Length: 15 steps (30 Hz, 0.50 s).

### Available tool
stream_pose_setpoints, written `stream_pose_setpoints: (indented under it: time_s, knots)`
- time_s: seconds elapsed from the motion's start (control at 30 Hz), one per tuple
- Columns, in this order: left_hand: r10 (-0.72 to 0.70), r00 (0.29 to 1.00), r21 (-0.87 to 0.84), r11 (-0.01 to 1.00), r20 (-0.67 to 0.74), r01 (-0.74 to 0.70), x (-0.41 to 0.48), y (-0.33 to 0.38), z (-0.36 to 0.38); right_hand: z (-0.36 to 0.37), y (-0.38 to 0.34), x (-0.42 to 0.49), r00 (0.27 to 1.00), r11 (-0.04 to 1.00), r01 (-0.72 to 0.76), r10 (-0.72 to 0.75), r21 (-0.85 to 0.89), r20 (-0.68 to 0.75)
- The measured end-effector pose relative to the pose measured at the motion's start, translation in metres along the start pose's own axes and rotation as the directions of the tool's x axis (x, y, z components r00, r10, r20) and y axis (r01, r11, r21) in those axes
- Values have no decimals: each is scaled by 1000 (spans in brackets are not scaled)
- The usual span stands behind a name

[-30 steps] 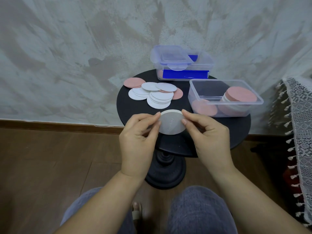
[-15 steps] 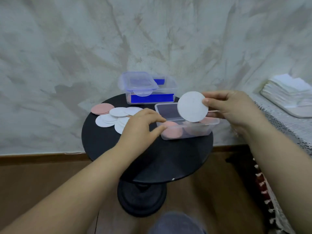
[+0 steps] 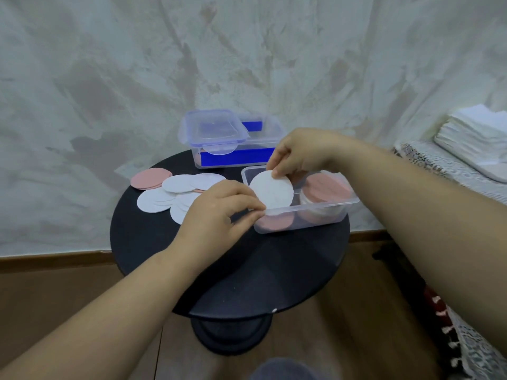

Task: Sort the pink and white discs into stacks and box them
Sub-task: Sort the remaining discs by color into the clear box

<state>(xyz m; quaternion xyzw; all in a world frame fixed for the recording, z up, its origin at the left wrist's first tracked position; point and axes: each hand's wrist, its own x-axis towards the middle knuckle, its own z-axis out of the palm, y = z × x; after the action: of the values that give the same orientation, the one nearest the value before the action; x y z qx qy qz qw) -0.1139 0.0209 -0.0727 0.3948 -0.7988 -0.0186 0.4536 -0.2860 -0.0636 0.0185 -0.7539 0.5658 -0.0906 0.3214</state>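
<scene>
Round black table [image 3: 247, 270]: right hand [image 3: 299, 154] pinches one white disc [image 3: 271, 190] over the clear box [image 3: 301, 212], left hand [image 3: 219, 212] fingertips gripping its near rim, two boxes total.

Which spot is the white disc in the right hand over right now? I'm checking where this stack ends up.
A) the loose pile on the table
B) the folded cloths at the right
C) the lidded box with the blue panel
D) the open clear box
D: the right hand pinches the white disc by its top edge, tilted, over the left end of the open clear box.
</scene>
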Motion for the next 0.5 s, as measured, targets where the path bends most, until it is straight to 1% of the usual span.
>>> stream_pose_setpoints:
  time_s: [0.13,0.2,0.3,0.5]
  knots:
    - [-1,999,-20,1000,-34,0,-3,0,4,5,3,7,999,992,23,-17,-127,48]
    - [-5,998,-27,1000,-57,3,-4,0,5,9,2,7,995,975,53,-34,-214,92]
    - [-11,997,-29,1000,-70,9,-5,0,7,14,1,8,988,946,72,-22,-317,156]
    - [-13,998,-25,1000,-68,12,-5,0,7,17,-4,8,970,940,30,55,-340,238]
